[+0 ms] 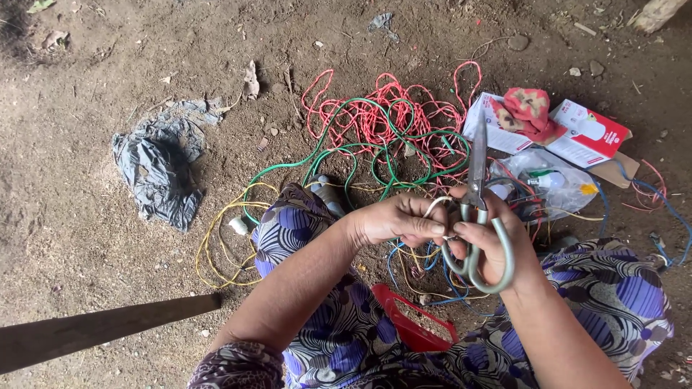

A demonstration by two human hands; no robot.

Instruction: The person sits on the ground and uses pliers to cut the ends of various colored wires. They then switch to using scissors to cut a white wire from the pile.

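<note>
The bare dirt floor (86, 238) fills the view, and a person sits on it with knees spread under a purple, black and white patterned dress (346, 338). A crumpled grey plastic sheet (157, 169) lies well off to the left, and a wooden plank (101, 331) juts in from the left edge. Ahead of the knees sprawls a tangle of red wire (375, 115), looped through by green wire (339, 155), with yellow wire (216, 241) trailing out to the left and blue wire (667, 205) to the right. Beyond lie red-and-white cartons (587, 133) with a red cloth (528, 108) on them, a clear plastic bag (555, 184) just in front, and a red plastic piece (411, 324) between the knees. The right hand (494, 241) has its grip closed through the grey-green loops of the scissors (476, 209), blades pointing away and looking nearly closed. The left hand (400, 220) pinches a thin pale wire (435, 205) right at the scissor pivot, fingertips touching the right hand's. The risk I judge is plain: the left fingers sit so close to the blades that a hard squeeze could nick them, or sever the wire.
</note>
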